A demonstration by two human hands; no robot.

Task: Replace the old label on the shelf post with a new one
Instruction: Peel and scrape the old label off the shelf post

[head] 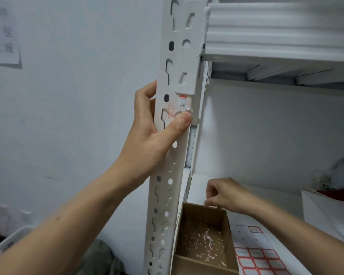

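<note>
A white perforated shelf post (171,175) runs up the middle of the view. On it sits the torn remnant of an old red-and-white label (183,103), with pinkish scraped residue to its left. My left hand (157,128) grips the post, fingers behind it and the thumb pressed across the front just under the label remnant. My right hand (224,195) hovers over the far rim of a brown cardboard box (226,266), its fingertips pinched together; whether a scrap is between them I cannot tell. A sheet of red-bordered labels (260,261) lies on the shelf beside the box.
Small white paper scraps litter the box floor. A white shelf beam (276,26) crosses above at the right. A white container (322,211) with something red in it stands at the right. A paper note (4,36) hangs on the left wall.
</note>
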